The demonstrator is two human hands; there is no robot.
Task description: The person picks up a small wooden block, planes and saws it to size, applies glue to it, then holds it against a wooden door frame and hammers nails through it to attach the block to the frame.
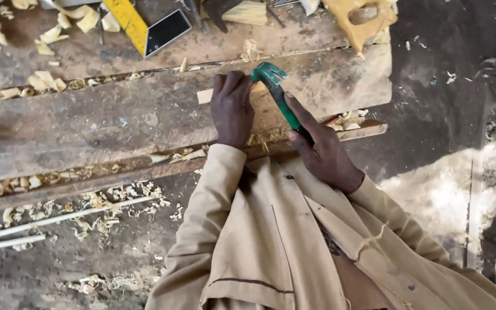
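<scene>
My left hand (232, 108) lies palm down on a small pale piece of wood (205, 95) on the rough wooden workbench (116, 120), covering most of it. My right hand (320, 152) grips the green handle of a claw hammer (276, 92). The hammer's green head rests just right of my left fingers, its claw pointing away from me. Both arms wear tan sleeves.
A yellow ruler and a dark square (144, 26) lie at the bench's far edge, with a wooden saw handle (363, 20) to the right. Wood shavings (47, 83) litter the bench and floor. Thin pale sticks (58, 221) lie on the ground at left.
</scene>
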